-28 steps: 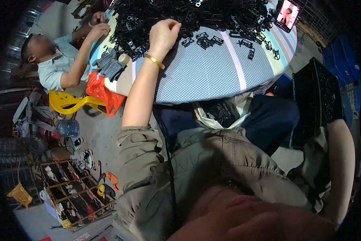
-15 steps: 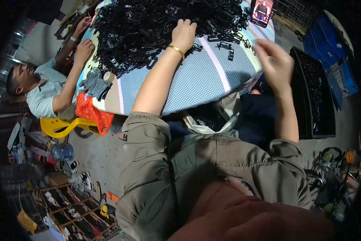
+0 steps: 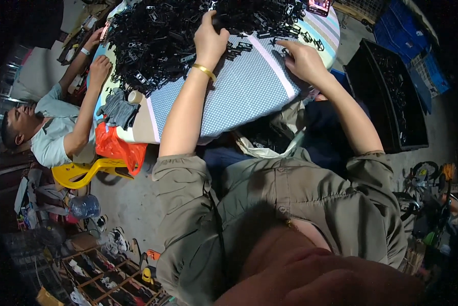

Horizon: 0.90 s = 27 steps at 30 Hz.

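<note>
Looking down from the head, I see a big heap of small black plastic pieces [image 3: 162,41] on a round table with a blue dotted cloth [image 3: 239,92], maybe put there so both people can reach. The bare left hand [image 3: 210,43] is at the heap's near edge, thumb and pointing finger spread apart. The bare right hand [image 3: 306,60] reaches near a few loose pieces, finger and thumb apart; I can't tell if it touches one. An open whitish sack [image 3: 257,151] sits at the lap, likely to be close by.
</note>
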Available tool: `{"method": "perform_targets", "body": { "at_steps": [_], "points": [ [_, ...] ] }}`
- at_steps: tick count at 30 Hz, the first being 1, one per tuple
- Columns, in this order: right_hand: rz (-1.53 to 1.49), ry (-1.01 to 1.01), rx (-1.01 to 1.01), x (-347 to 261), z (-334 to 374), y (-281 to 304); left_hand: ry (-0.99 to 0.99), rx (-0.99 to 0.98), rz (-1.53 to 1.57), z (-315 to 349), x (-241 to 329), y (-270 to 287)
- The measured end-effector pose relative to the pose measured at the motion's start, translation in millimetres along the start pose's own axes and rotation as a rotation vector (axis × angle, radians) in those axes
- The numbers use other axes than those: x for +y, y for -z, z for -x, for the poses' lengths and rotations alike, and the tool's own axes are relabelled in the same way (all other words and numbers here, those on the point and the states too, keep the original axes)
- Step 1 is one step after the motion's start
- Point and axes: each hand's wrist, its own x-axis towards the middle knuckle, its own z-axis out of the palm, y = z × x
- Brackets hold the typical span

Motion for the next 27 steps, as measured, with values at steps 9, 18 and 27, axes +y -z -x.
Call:
{"method": "perform_targets", "body": {
  "at_steps": [9,18,27],
  "points": [
    [-1.071,-0.342,-0.229,-18.4,-45.2,7.0,0.799,-0.425,0.968,20.8,32.4,27.5],
    [-0.907,-0.17,-0.038,-20.0,-51.2,-26.6,0.828,-0.396,1.203,34.0,37.3,20.0],
    [-0.672,-0.012,0.019,-18.4,-48.3,-34.2,0.811,-0.43,1.065,47.5,39.4,16.7]
  ]
}}
